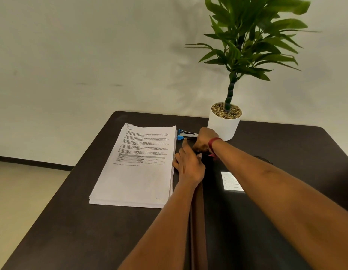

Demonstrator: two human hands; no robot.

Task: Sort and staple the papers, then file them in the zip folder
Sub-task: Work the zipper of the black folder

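Dark table (72,221): left hand (188,164) presses flat on the zip folder (237,221) to steady it; right hand (205,139) pinches its far corner, apparently the zip; papers (138,172) alongside.

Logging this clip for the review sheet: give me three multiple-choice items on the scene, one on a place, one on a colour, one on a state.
1. Where does the stapler lie?
A. on the floor
B. on the table, between the paper stack and the white pot
C. on a chair

2. What colour is the band on the right wrist?
A. green
B. red
C. white

3. How is the paper stack?
A. lying flat on the table, outside the zip folder
B. held up in both hands
C. scattered loose

Key:
1 B, the stapler sits just past the stack's far right corner, near the pot.
2 B, the band shows red against the arm.
3 A, the stack lies squared, left of the folder.
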